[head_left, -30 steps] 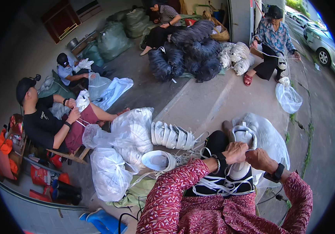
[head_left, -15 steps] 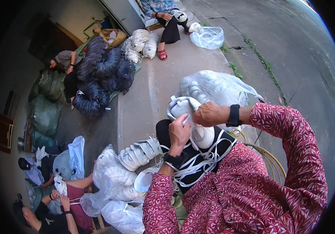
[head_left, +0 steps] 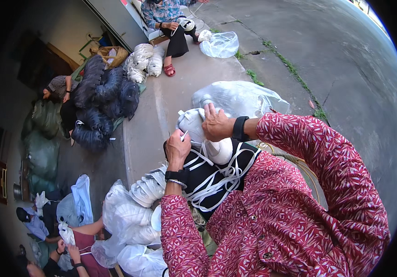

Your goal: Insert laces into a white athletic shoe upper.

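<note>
A white shoe upper (head_left: 192, 122) rests on my black-clad lap, its rounded toe (head_left: 219, 151) toward me. Loose white laces (head_left: 230, 171) trail from it over the dark cloth. My left hand (head_left: 178, 147) is closed at the upper's left side, pinching a white lace whose end (head_left: 184, 135) sticks up between thumb and finger. Across the right side of the upper lies my right hand (head_left: 218, 124), its fingers stretched out and slightly apart, touching it. The palm side of that hand is hidden.
A clear plastic bag (head_left: 249, 99) of pale pieces lies just beyond the shoe upper. Stacked white uppers (head_left: 148, 189) and filled bags (head_left: 127, 212) sit at my left. Dark bundles (head_left: 99, 106) are piled farther left. Several people work nearby. A yellowish hose (head_left: 307, 171) curls at my right.
My right hand has gone from a closed grip near the lace to stretched fingers on the upper. The left hand still pinches the lace. The whole view has shifted left.
</note>
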`<state>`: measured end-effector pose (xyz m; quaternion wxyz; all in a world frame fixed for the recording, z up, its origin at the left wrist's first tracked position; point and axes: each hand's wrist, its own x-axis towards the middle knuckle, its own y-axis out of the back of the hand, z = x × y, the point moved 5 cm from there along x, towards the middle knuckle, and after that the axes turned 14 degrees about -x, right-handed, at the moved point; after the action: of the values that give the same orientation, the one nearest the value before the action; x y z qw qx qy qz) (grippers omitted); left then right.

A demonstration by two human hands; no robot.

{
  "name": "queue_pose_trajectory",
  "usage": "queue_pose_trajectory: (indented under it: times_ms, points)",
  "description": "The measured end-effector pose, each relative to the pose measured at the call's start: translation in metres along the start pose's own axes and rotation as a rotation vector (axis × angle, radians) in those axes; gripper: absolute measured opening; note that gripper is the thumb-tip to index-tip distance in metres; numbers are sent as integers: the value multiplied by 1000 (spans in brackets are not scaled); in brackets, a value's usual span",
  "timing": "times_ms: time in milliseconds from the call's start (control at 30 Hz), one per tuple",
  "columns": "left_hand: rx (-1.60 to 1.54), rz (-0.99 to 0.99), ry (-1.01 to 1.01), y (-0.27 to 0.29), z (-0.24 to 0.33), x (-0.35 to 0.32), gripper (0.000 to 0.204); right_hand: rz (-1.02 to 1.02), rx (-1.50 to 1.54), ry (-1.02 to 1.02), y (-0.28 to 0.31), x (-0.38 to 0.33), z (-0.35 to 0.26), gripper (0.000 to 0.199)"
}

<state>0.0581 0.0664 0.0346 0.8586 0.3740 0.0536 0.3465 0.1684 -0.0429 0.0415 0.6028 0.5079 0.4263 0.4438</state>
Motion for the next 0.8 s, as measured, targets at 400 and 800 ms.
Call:
queue_pose_trajectory:
  times_ms: [400,800]
  points:
    - [-53,15,-35,-5,9,-19,22,-252,18,-77,1,3,3,44]
    - [-65,46,-32,-8,13,-16,23,-443,-100,76,8,12,0,63]
